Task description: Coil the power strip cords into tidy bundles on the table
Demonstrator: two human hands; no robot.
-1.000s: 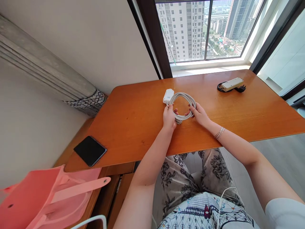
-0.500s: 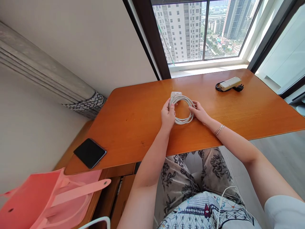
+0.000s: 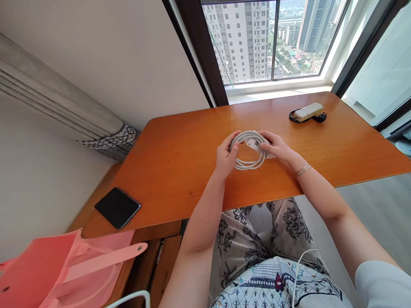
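A coiled white cable point(image 3: 248, 166) is held in a ring above the brown table, near its front edge. My left hand point(image 3: 226, 157) grips the left side of the coil, thumb on top. Round the right side of the same coil my right hand point(image 3: 275, 146) is closed. Behind the ring shows a white power strip point(image 3: 252, 144), seen through the coil's opening and partly below the right hand. The fingers and the coil hide much of it.
The wooden table point(image 3: 183, 171) stretches ahead to the window. A pale yellow block with a black cord and plug point(image 3: 308, 112) lies at the back right. At the left front lies a black tablet point(image 3: 117, 208), beside a pink bag point(image 3: 73, 265).
The white piece at the coil's upper left has swung behind the ring to the right. My right hand has shifted slightly right, and both hands still hold the coil.
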